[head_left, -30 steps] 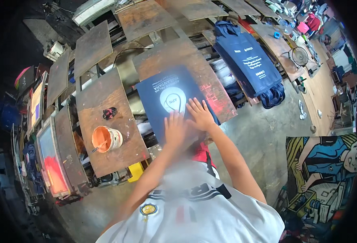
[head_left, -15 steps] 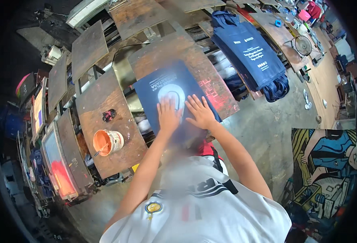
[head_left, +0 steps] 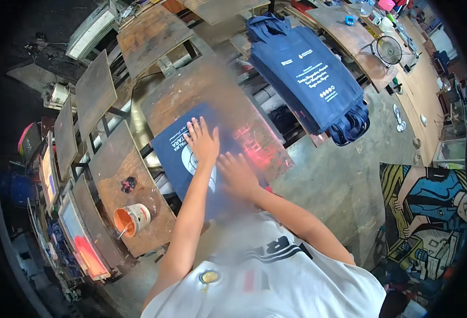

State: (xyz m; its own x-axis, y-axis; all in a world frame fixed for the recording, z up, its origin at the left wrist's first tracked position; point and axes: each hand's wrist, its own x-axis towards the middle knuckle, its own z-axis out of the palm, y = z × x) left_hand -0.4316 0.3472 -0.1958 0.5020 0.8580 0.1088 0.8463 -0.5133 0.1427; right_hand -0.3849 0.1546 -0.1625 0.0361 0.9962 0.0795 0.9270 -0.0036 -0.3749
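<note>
A dark blue fabric bag (head_left: pixel 165 146) with white print lies on a stained wooden board (head_left: pixel 196 85). My left hand (head_left: pixel 203 142) rests on it near the far edge, fingers stretched out and spread over the cloth. Closer to me, my right hand (head_left: pixel 238 176) is over the bag's right part with fingers extended; it is smeared by motion, and I cannot tell whether it touches the cloth. Nothing shows in either hand. My left forearm hides part of the white print, and a blurred patch veils the bag's near right side.
Left of the bag, another board carries a bucket of orange paint (head_left: pixel 132 220) and a small dark lump (head_left: pixel 128 184). A stack of printed blue bags (head_left: pixel 318 79) lies at the right, with a fan (head_left: pixel 388 50) beyond. Printing frames (head_left: pixel 82 238) lean at the far left.
The bag has slid toward me and left on the board, baring more red marks. My left hand is now farther up the bag, while my right has come nearer to me. The view has shifted.
</note>
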